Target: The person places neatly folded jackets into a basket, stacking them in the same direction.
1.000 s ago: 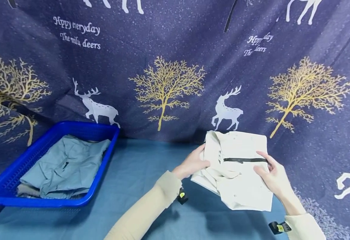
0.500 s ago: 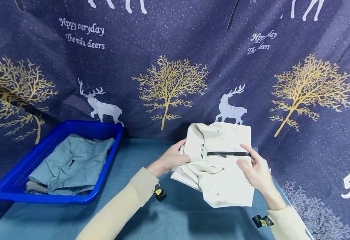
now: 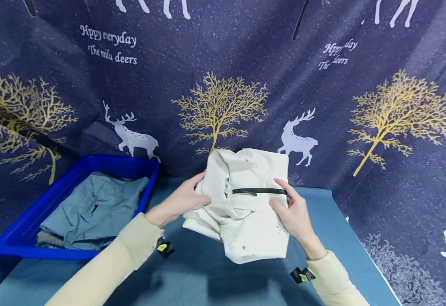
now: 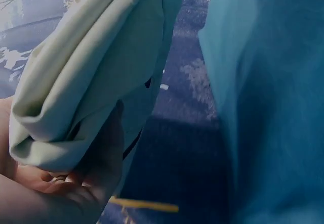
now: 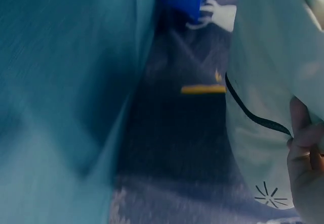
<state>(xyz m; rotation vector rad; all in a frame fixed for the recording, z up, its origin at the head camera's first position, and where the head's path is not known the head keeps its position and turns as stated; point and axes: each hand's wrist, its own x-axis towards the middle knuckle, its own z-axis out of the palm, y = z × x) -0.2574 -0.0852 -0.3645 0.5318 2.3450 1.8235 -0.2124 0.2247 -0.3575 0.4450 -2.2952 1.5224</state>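
Note:
A folded white jacket (image 3: 255, 227) is held up over the table, with a black zipper (image 3: 261, 191) across its front and the collar toward the left. My left hand (image 3: 184, 197) grips its left edge, thumb on top and fingers underneath. On the opposite edge my right hand (image 3: 295, 214) pinches the cloth beside the zipper's end. Thick rolled layers of the jacket (image 4: 86, 57) fill the left wrist view above the left hand (image 4: 66, 198). The right wrist view has a black seam line (image 5: 260, 120) and a sunburst-like mark (image 5: 273, 197) on the jacket's underside.
At the left stands a blue plastic basket (image 3: 46, 254) holding a folded grey-blue garment (image 3: 96, 208), with greyish cloth under it. A blue cloth covers the table (image 3: 322, 212). Behind it hangs a dark curtain (image 3: 161, 85) printed with deer and trees.
Both hands have carried the white jacket leftward, nearer the basket, keeping the same grip. The head view has shifted slightly, and the basket's contents look the same.

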